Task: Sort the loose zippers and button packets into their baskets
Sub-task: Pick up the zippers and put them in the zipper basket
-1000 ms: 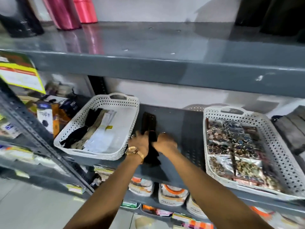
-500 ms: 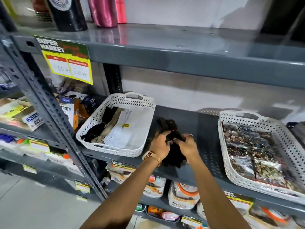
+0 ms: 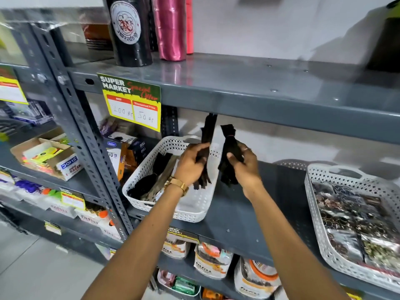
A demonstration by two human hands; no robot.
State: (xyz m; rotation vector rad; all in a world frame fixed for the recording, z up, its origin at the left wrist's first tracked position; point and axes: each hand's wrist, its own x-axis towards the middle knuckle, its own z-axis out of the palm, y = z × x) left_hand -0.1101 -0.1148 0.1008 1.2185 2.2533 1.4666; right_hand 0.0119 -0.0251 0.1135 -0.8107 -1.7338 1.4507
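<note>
My left hand (image 3: 190, 164) grips a thin bundle of black zippers (image 3: 206, 135), held upright over the right end of the left white basket (image 3: 190, 210). That basket holds black, beige and white zippers (image 3: 151, 180) along its left side. My right hand (image 3: 244, 164) is closed on a second, thicker bundle of black zippers (image 3: 229, 144), raised above the grey shelf (image 3: 249, 215) between the baskets. The two bundles are apart. The right white basket (image 3: 318, 230) is full of button packets (image 3: 355, 224).
The upper shelf edge (image 3: 281, 105) runs just above the raised bundles, with a price sign (image 3: 132, 102) at its left. Rolls of black and pink material (image 3: 171, 27) stand on top. Boxes (image 3: 123, 156) sit left of the zipper basket; a steel upright (image 3: 86, 135) stands further left.
Both hands lifted the black zippers off the shelf and split them into two bundles, one in each hand. The left hand moved over the left basket. The view shifted left.
</note>
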